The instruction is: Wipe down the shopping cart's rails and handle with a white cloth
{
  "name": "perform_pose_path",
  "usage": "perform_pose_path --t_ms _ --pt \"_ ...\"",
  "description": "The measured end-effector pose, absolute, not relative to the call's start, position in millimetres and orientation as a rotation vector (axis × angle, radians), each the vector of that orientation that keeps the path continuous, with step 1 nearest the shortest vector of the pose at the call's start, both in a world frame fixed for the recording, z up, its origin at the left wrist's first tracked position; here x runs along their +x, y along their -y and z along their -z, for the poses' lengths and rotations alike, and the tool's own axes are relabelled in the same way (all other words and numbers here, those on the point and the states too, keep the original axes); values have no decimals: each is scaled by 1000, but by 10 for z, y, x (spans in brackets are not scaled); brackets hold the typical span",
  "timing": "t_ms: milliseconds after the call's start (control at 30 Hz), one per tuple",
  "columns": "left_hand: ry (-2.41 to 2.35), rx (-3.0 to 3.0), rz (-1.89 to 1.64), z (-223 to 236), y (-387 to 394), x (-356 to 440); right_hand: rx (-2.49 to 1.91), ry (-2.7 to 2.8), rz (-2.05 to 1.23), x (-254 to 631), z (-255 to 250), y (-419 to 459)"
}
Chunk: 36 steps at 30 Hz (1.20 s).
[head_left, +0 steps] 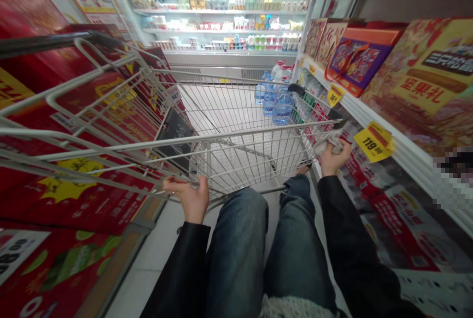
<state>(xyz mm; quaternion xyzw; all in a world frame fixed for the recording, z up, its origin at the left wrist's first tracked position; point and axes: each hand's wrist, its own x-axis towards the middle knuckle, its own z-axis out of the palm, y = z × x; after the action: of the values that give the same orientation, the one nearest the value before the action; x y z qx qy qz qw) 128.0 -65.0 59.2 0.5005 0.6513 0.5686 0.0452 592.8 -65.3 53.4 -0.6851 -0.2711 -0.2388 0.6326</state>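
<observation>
While my left hand (192,200) curls round the trolley's (236,134) side wire, fingertips hidden, my right hand (334,161) pinches a blurred cloth (326,141) at its end, above pale floor tiles (148,271) beside stocked shelves (353,110).

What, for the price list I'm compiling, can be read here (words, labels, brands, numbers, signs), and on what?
"119 00": large yellow price tag.
"58", smaller digits unclear: small yellow tag.
"三只松鼠" and "坚果礼": patterned box.
"8 00", leading digit unclear: white sign, lower left.
Too blurred: yellow starburst sign, dark panel.
Too small: labels on the refrigerated products.
</observation>
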Motion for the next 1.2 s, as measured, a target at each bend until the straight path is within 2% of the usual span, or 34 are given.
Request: perform_pose_path --t_ms 133,233,400,567,700,900,1033,1200 --pt "-1965 1528 -1752 -576 668 1292 -1546 574 518 5952 -551 619" --pt "-1928 1570 -1744 -564 696 1307 -1477 688 463 5152 -533 670" --pt "-1789 1638 -1713 -565 735 1319 -1095 1086 165 3409 -553 817" --pt "-1668 1604 -1690 -557 765 1317 -829 1633 62 2715 -714 837" --pt "-1555 1592 -1707 -532 805 1290 -794 1862 129 2699 -790 792" --pt "-1499 1673 -1652 -513 899 1215 -1093 1160 478 3573 -674 682" --pt "-1556 1712 -1655 -503 967 1267 -1335 670 487 4258 -597 483" --pt "-1624 1733 -1648 -520 1063 1375 -1416 651 393 4102 -572 472"
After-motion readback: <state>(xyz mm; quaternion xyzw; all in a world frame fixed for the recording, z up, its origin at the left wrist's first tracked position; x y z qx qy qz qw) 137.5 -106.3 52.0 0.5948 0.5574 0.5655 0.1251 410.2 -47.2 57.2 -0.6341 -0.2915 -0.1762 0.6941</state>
